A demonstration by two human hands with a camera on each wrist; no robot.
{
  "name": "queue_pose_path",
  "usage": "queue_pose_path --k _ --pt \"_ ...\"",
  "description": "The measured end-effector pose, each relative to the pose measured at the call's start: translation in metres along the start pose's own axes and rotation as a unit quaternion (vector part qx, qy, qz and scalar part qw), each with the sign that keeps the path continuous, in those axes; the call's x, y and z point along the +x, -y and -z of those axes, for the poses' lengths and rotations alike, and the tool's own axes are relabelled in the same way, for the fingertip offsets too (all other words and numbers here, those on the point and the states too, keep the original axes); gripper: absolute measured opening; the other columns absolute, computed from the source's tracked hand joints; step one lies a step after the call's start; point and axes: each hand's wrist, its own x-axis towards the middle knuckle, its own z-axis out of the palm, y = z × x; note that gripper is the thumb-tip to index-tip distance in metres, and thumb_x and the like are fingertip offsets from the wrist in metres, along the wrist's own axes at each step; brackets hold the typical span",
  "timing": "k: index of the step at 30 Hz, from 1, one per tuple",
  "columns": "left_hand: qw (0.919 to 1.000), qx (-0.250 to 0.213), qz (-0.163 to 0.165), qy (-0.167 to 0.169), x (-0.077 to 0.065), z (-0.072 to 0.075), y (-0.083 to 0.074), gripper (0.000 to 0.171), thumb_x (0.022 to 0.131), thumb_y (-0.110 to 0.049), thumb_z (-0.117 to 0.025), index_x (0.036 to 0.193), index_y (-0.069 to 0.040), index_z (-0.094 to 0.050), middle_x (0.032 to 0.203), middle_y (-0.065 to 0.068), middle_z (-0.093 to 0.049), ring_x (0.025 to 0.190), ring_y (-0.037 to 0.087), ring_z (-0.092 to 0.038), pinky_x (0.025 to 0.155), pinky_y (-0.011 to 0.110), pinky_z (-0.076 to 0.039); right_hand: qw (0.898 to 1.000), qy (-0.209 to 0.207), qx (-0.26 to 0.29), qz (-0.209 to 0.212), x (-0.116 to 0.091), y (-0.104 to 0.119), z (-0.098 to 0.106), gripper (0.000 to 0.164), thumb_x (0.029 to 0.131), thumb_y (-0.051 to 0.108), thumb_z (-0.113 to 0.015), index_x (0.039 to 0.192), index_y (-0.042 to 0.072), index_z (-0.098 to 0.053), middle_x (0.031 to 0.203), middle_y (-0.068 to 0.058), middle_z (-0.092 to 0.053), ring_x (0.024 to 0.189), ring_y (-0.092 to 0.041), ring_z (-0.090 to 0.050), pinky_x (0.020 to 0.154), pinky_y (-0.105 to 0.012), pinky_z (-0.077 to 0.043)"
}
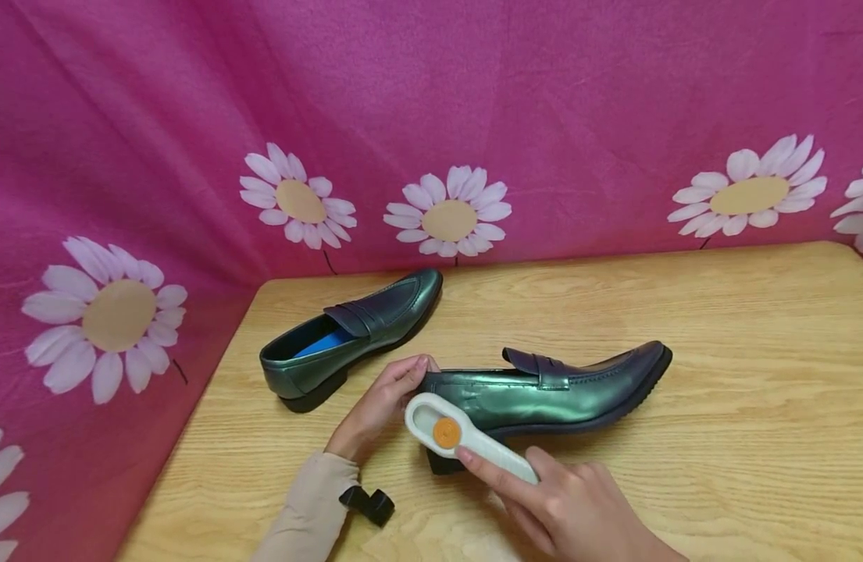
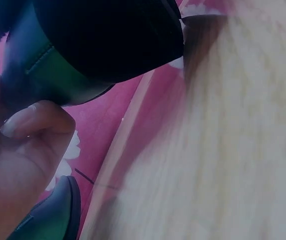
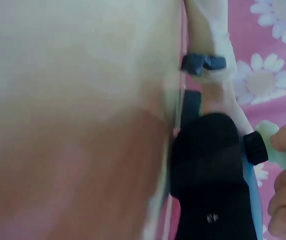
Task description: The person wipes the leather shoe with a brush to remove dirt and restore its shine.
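Note:
My left hand (image 1: 385, 402) grips the heel end of a shiny dark green loafer (image 1: 579, 402), whose toe points right. In the left wrist view the thumb (image 2: 25, 120) lies against the green leather at the back of the heel. My right hand (image 1: 575, 499) holds a white-handled shoe brush (image 1: 494, 453) with an orange disc on its head, index finger stretched along it. Black bristles (image 3: 255, 148) meet the side of the shoe near the heel in the right wrist view. There the black sole (image 3: 210, 155) faces the camera.
A matching loafer (image 1: 396, 312) with a blue insole stands behind and to the left on the wooden table (image 1: 754, 328). Pink cloth (image 1: 579, 117) with white daisies hangs behind and at the left. A black strap (image 1: 368, 506) sits at my left sleeve.

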Motion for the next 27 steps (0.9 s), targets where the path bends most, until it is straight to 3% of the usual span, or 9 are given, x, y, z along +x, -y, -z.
queue_pose_path --k 4,7,11,15,17,20,23,24,27 --pt "0.9997 -0.016 0.018 -0.006 -0.001 -0.001 0.000 0.033 0.105 -0.030 -0.036 0.092 -0.005 -0.053 0.075 -0.001 -0.045 0.058 0.008 -0.039 0.053 0.021 -0.031 0.998 -0.029 -0.028 -0.052 0.002 -0.007 0.007 0.049 0.101 0.052 -0.022 0.138 0.038 -0.050 0.066 0.010 -0.034 0.051 0.002 -0.020 0.043 -0.013 -0.018" --pt "0.9993 -0.027 0.025 -0.008 -0.002 -0.001 0.000 0.032 0.104 -0.031 -0.036 0.093 -0.006 -0.052 0.075 -0.001 -0.043 0.056 0.009 -0.037 0.052 0.021 -0.030 0.997 -0.041 -0.028 -0.062 0.002 -0.011 0.010 0.048 0.101 0.052 -0.025 0.138 0.036 -0.052 0.066 0.011 -0.034 0.050 0.002 -0.020 0.043 -0.014 -0.018" --pt "0.9994 -0.023 0.024 -0.010 -0.001 0.000 0.000 0.034 0.104 -0.031 -0.036 0.092 -0.003 -0.052 0.075 -0.002 -0.046 0.058 0.009 -0.039 0.053 0.021 -0.032 0.999 0.010 0.026 -0.026 -0.001 -0.009 0.007 0.042 0.098 0.042 -0.050 0.140 0.034 -0.049 0.068 0.014 -0.037 0.053 0.005 -0.024 0.045 -0.011 -0.023" --pt "0.9999 -0.003 0.014 -0.009 0.001 0.001 0.000 0.037 0.105 -0.027 -0.033 0.091 0.002 -0.051 0.076 -0.002 -0.048 0.061 0.008 -0.042 0.056 0.021 -0.034 0.996 0.062 0.059 0.001 -0.003 -0.004 0.005 0.062 0.087 0.030 -0.072 0.143 0.035 -0.045 0.069 0.015 -0.039 0.053 0.006 -0.027 0.045 -0.008 -0.024" --pt "0.9998 0.002 0.016 -0.010 0.001 0.001 -0.001 0.037 0.105 -0.027 -0.033 0.092 0.002 -0.051 0.076 -0.003 -0.047 0.061 0.008 -0.042 0.055 0.021 -0.034 0.998 0.057 0.038 -0.011 -0.003 -0.007 0.008 0.058 0.090 0.033 -0.067 0.143 0.037 -0.044 0.068 0.014 -0.039 0.052 0.005 -0.026 0.044 -0.010 -0.023" --pt "0.9994 -0.001 0.031 -0.016 0.001 0.000 -0.001 0.034 0.104 -0.028 -0.035 0.095 0.000 -0.052 0.079 -0.002 -0.050 0.063 0.007 -0.046 0.058 0.021 -0.038 0.999 0.020 -0.001 -0.048 -0.002 -0.015 0.015 0.043 0.100 0.046 -0.044 0.142 0.037 -0.046 0.067 0.013 -0.036 0.052 0.004 -0.024 0.044 -0.013 -0.022" --pt "0.9981 -0.002 0.055 -0.026 0.000 0.000 -0.002 0.029 0.103 -0.029 -0.039 0.098 -0.004 -0.053 0.085 -0.002 -0.054 0.070 0.009 -0.054 0.064 0.025 -0.047 0.997 -0.018 -0.032 -0.061 -0.002 -0.023 0.020 0.051 0.100 0.053 -0.022 0.140 0.036 -0.049 0.066 0.013 -0.034 0.051 0.003 -0.022 0.044 -0.014 -0.020" --pt "0.9977 0.002 0.061 -0.029 0.000 0.000 -0.002 0.029 0.103 -0.030 -0.040 0.097 -0.005 -0.053 0.086 -0.001 -0.055 0.073 0.009 -0.055 0.066 0.026 -0.048 0.998 -0.015 -0.027 -0.061 -0.002 -0.024 0.021 0.052 0.100 0.053 -0.020 0.140 0.035 -0.049 0.066 0.013 -0.034 0.052 0.003 -0.022 0.044 -0.014 -0.021" --pt "0.9970 0.026 0.063 -0.036 0.001 -0.001 -0.002 0.028 0.103 -0.029 -0.041 0.092 -0.006 -0.052 0.084 0.000 -0.052 0.074 0.009 -0.054 0.067 0.025 -0.047 0.999 0.015 0.011 -0.035 -0.004 -0.022 0.018 0.043 0.101 0.046 -0.039 0.141 0.034 -0.048 0.068 0.013 -0.037 0.053 0.005 -0.024 0.045 -0.012 -0.023"
